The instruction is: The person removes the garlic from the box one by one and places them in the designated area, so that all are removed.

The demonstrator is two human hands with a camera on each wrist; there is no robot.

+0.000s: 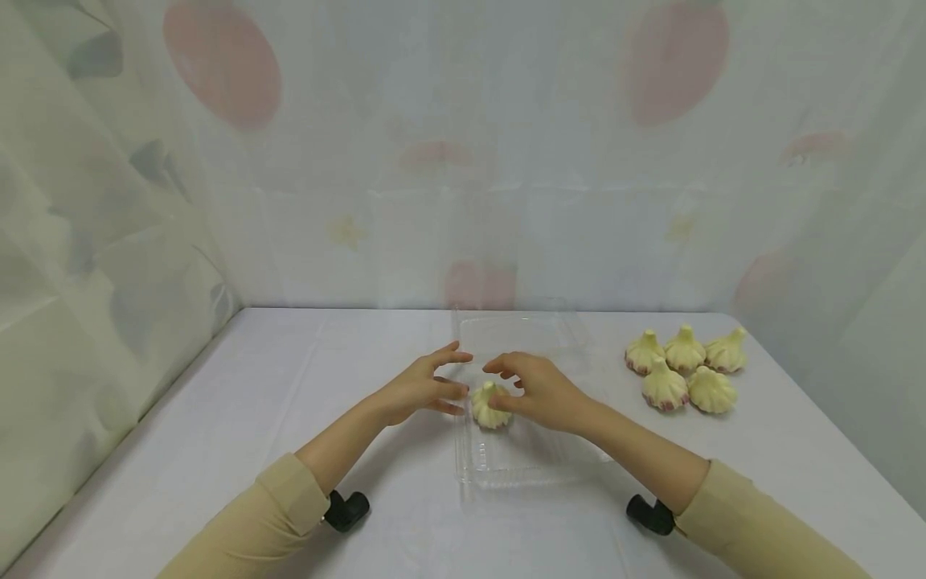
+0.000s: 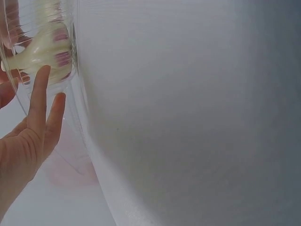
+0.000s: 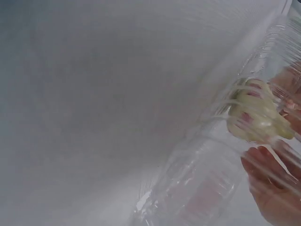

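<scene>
A clear plastic clamshell box point(image 1: 521, 478) lies open in the middle of the white table point(image 1: 217, 418). One pale garlic bulb point(image 1: 489, 410) with purple streaks sits at the box's left side. My right hand point(image 1: 538, 391) reaches in and pinches this bulb between thumb and fingers. In the right wrist view the bulb point(image 3: 251, 113) shows through the ribbed box wall point(image 3: 197, 188), with my right hand point(image 3: 275, 197) beside it. My left hand point(image 1: 423, 388) is spread, its straight fingers against the outside of the box's left wall. In the left wrist view my left hand point(image 2: 33, 136) has its fingers close to the bulb point(image 2: 44, 49).
Several more garlic bulbs point(image 1: 683, 370) lie in a cluster on the table's right side. The box lid point(image 1: 521, 330) lies back towards a patterned translucent curtain point(image 1: 463, 161) that hangs behind and to the left of the table.
</scene>
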